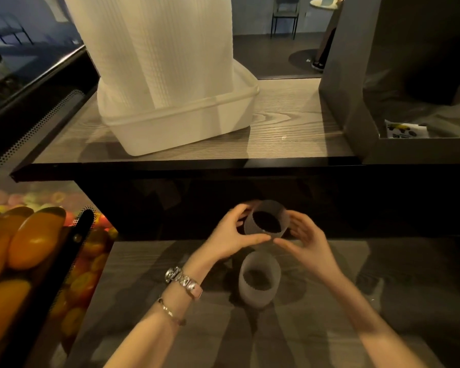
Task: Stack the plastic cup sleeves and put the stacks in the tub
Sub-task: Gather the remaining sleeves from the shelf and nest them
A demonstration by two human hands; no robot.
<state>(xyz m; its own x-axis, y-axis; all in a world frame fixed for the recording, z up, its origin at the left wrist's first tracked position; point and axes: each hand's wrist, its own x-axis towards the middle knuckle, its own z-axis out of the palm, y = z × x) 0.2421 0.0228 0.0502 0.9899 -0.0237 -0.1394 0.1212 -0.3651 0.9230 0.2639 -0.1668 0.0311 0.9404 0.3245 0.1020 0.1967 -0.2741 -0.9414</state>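
Observation:
A frosted plastic cup sleeve (251,224) is held in the air above the lower counter. My left hand (231,235) grips its left side with thumb and fingers curled round it. My right hand (307,239) cups its right side with fingers nearly straight. A second frosted sleeve (259,278) stands upright on the lower counter just below them. On the upper shelf a white translucent tub (186,126) holds tall stacks of white sleeves (154,49).
A glass case of oranges and other fruit (32,245) fills the left. A grey box-like unit (398,83) stands at the right of the upper shelf. The upper shelf's dark front edge (170,168) overhangs the lower wood-grain counter (329,301).

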